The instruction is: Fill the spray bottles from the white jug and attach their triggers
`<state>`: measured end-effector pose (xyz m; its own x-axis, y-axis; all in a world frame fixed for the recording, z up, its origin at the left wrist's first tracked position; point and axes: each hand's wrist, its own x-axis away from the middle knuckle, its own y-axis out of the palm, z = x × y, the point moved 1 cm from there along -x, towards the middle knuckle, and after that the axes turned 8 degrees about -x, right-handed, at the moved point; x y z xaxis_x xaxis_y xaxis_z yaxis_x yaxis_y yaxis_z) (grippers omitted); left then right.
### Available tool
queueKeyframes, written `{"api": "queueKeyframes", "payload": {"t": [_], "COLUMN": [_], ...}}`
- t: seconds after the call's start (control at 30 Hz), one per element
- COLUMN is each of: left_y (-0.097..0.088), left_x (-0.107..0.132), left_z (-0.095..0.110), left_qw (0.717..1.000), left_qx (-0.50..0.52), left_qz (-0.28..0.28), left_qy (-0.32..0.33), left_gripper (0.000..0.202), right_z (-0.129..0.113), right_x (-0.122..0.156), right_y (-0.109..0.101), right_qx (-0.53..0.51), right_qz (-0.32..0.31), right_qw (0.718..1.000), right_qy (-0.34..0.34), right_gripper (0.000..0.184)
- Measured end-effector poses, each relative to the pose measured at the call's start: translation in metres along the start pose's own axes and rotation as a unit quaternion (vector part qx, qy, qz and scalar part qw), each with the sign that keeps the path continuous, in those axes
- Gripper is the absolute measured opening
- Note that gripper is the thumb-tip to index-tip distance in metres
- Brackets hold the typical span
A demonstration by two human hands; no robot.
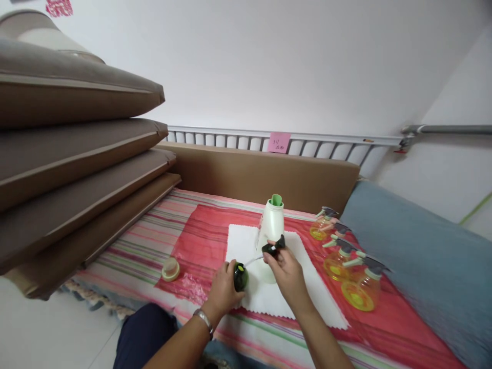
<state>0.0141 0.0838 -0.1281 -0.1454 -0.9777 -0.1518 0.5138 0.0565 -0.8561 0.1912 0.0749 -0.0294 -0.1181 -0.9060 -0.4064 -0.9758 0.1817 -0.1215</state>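
One dark bottle (241, 279): right of left hand (223, 286), held between thumb and fingers.
One sprayer head (270, 250): pinched in fingertips of right hand (287, 274), tube (254, 260) slanting left toward bottle.

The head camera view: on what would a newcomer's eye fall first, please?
Probably on the stacked grey-brown cushions, large at the left. Next, the tapered white bottle with a green piece in its mouth, near the centre; before it, the left hand holds a small dark green bottle, the right hand a dark trigger head. Four yellow-bottomed transparent spray bottles stand at the right.
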Motion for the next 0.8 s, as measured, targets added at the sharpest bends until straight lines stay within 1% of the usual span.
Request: {"api": "queueKeyframes", "payload": {"t": [0.1, 0.23, 0.37, 0.47, 0.6, 0.8], "left_y": [0.000, 0.002, 0.003, 0.003, 0.003, 0.004], "left_x": [-0.001, -0.001, -0.001, -0.002, -0.003, -0.001], "left_z": [0.000, -0.001, -0.002, -0.004, -0.004, -0.004], "left_qw": [1.000, 1.000, 1.000, 1.000, 1.000, 1.000], "left_qx": [0.003, 0.011, 0.020, 0.026, 0.028, 0.028], "left_qz": [-0.004, -0.008, -0.008, -0.007, -0.006, -0.005], "left_qy": [-0.001, 0.004, 0.009, 0.009, 0.014, 0.014], "left_gripper": [0.082, 0.083, 0.083, 0.082, 0.082, 0.085], "right_z": [0.010, 0.029, 0.056, 0.070, 0.073, 0.062], "right_x": [-0.001, 0.008, 0.019, 0.020, 0.014, 0.010], "right_y": [0.013, 0.034, 0.053, 0.058, 0.056, 0.055], "right_qx": [0.022, 0.046, 0.060, 0.067, 0.086, 0.144], "right_qz": [-0.017, -0.042, -0.053, -0.051, -0.063, -0.070], "right_qw": [0.999, 0.998, 0.997, 0.996, 0.994, 0.987], "right_qy": [-0.022, -0.029, -0.008, 0.012, 0.022, 0.032], "right_gripper": [0.040, 0.033, 0.028, 0.031, 0.032, 0.030]}}
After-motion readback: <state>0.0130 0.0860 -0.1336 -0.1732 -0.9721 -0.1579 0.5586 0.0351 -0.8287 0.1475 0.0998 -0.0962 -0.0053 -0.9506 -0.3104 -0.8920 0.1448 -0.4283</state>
